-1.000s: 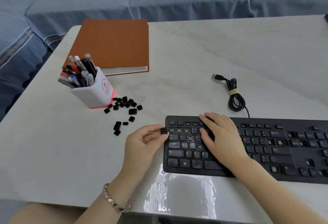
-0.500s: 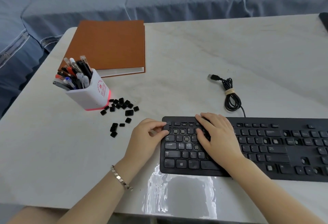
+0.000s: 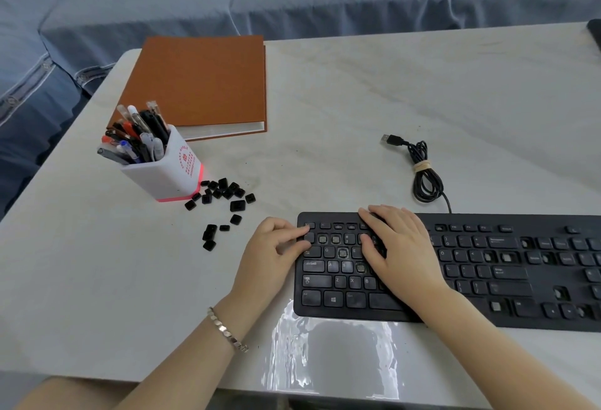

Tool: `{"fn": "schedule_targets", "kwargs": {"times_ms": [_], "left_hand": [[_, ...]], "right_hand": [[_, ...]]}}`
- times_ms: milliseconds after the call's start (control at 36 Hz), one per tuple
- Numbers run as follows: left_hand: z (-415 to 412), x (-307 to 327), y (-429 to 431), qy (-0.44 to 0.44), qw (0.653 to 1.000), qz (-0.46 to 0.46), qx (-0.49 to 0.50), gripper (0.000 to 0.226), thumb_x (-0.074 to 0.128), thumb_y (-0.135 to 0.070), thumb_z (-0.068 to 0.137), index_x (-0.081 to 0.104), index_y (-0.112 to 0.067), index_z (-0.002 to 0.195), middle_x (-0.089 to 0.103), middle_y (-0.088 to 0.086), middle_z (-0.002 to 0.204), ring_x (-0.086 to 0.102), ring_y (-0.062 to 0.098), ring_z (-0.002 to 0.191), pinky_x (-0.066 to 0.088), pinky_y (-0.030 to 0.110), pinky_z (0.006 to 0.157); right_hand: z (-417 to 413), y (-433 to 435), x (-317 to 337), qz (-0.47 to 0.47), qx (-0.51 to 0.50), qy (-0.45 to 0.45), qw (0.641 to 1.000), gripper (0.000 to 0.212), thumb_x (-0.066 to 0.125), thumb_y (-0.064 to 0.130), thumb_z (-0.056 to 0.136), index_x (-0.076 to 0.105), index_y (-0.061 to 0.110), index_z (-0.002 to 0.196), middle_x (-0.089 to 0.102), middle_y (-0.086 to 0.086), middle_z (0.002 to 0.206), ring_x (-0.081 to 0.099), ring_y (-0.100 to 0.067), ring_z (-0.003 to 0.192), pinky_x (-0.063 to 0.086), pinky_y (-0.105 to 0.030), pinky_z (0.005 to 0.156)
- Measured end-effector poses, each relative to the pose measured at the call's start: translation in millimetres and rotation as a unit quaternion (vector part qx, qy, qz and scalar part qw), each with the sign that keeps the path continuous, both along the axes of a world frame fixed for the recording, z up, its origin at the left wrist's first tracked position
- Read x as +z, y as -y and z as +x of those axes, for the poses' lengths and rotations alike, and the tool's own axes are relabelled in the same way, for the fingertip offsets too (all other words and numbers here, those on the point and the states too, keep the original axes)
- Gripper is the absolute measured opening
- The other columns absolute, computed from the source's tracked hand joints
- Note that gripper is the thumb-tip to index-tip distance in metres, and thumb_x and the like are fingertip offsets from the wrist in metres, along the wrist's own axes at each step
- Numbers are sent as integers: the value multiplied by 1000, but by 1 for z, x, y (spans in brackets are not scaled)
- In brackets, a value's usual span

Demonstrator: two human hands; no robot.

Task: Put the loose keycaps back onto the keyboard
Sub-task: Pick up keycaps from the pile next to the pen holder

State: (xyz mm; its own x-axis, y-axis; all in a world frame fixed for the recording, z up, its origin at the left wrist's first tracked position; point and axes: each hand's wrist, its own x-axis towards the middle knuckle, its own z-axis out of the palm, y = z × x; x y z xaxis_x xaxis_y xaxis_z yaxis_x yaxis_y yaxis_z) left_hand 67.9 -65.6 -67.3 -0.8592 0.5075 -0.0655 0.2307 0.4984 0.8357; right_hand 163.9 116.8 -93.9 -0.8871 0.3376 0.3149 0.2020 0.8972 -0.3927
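Note:
A black keyboard (image 3: 487, 279) lies at the table's front right, with several bare switch sockets (image 3: 342, 252) showing in its left half and more on the right. My left hand (image 3: 270, 250) is at the keyboard's upper-left corner, forefinger and thumb pinching a black keycap (image 3: 309, 238) down at the left end of the number row. My right hand (image 3: 400, 247) rests flat on the keys just right of it, holding nothing. Several loose keycaps (image 3: 224, 191) lie left of the keyboard, with a smaller cluster (image 3: 209, 235) nearer my left hand.
A white pen holder (image 3: 169, 172) full of pens stands beside the keycap pile. A brown book (image 3: 201, 84) lies behind it. The keyboard's coiled USB cable (image 3: 422, 172) sits behind the keyboard. The table's front edge is close to my forearms.
My left hand carried the pinched keycap right, from beside the keyboard onto its upper-left corner. My right hand stayed on the keys.

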Motion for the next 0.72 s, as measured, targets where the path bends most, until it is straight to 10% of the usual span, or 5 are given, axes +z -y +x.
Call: {"fn": "schedule_targets", "kwargs": {"times_ms": [722], "left_hand": [[-6,-10,2,-33,999,23,-11,24,69,-12,83,71,-28,101,58,-15,98,53,-3,88,38,5,75]], "right_hand": [[1,1,1,2,-2,7,1000,42,41,32,86,65,12,114,64,-3,112,55,-21,107,31,-36,103]]}}
